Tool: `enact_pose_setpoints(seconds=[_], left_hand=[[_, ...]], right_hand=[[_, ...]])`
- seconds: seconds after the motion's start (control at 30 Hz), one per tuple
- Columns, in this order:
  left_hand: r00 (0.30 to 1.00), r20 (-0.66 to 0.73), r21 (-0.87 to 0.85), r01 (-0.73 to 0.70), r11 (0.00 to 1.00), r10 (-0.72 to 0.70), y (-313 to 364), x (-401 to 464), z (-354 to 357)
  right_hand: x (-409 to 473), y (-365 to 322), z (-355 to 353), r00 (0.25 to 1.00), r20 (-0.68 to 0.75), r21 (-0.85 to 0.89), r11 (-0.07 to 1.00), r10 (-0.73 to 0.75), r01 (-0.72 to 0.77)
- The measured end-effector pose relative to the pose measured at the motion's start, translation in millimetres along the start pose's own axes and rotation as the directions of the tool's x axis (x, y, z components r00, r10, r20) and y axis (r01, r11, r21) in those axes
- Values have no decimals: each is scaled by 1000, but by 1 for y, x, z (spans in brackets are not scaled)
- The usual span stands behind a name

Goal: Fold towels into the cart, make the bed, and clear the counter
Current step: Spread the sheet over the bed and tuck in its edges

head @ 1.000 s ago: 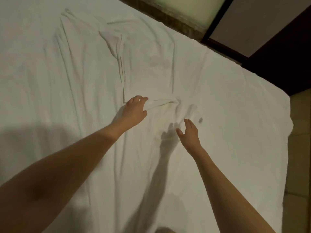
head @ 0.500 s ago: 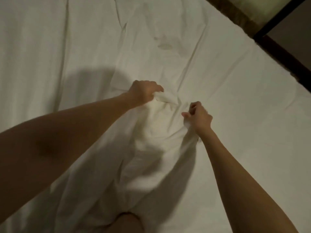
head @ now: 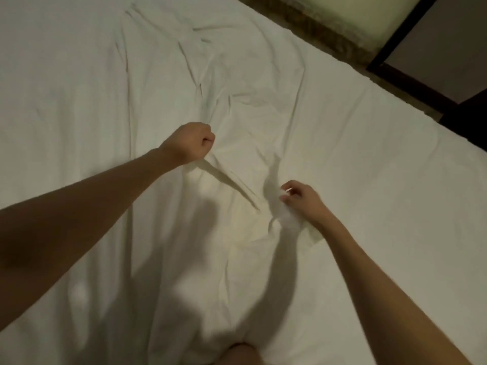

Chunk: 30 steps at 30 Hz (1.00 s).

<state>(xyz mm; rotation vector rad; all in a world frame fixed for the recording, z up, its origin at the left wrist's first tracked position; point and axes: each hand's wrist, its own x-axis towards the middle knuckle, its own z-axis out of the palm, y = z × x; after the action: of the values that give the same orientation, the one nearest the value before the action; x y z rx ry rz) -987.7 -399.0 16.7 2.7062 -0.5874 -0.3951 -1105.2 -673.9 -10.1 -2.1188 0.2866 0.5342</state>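
Note:
A white sheet covers the bed across nearly the whole view, creased and rumpled through the middle. My left hand is balled into a fist and grips a bunched fold of the sheet at centre. My right hand is lower and to the right, fingers curled, pinching another part of the same sheet. Between the two hands the cloth is lifted into a raised ridge that runs down toward me. Shadows of my arms fall on the sheet below.
The bed's far right edge runs diagonally at the upper right. Beyond it lie a strip of brown floor, a pale panel and a dark frame. A bit of my leg shows at the bottom edge.
Both hands have drawn apart while holding the sheet; the right hand has moved down and to the right. The view has tilted back so more of the far bed edge shows.

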Motion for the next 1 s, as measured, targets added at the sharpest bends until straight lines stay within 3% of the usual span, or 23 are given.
enact_pose_setpoints(seconds=[0.13,0.3,0.47,0.63,0.77,1.0], left_hand=[[988,-150,-63,15,998,-24,-14,-18,-19],[978,-207,-89,13,996,-31,-17,-13,-31],[990,-8,-288,-138,948,142,39,5,-2],[979,88,-349,-142,926,184,60,39,27],[986,98,-494,-72,866,138,58,45,33],[985,127,-196,-89,977,115,-3,44,11]], right_hand=[[-13,-43,65,991,123,132,990,-59,42],[-8,-63,52,998,31,144,988,-61,56],[4,-68,14,997,-58,200,978,-42,53],[18,-62,-13,988,-147,350,932,-43,93],[34,-61,-10,995,-94,395,915,-43,77],[71,-34,11,992,-123,426,904,18,37]])
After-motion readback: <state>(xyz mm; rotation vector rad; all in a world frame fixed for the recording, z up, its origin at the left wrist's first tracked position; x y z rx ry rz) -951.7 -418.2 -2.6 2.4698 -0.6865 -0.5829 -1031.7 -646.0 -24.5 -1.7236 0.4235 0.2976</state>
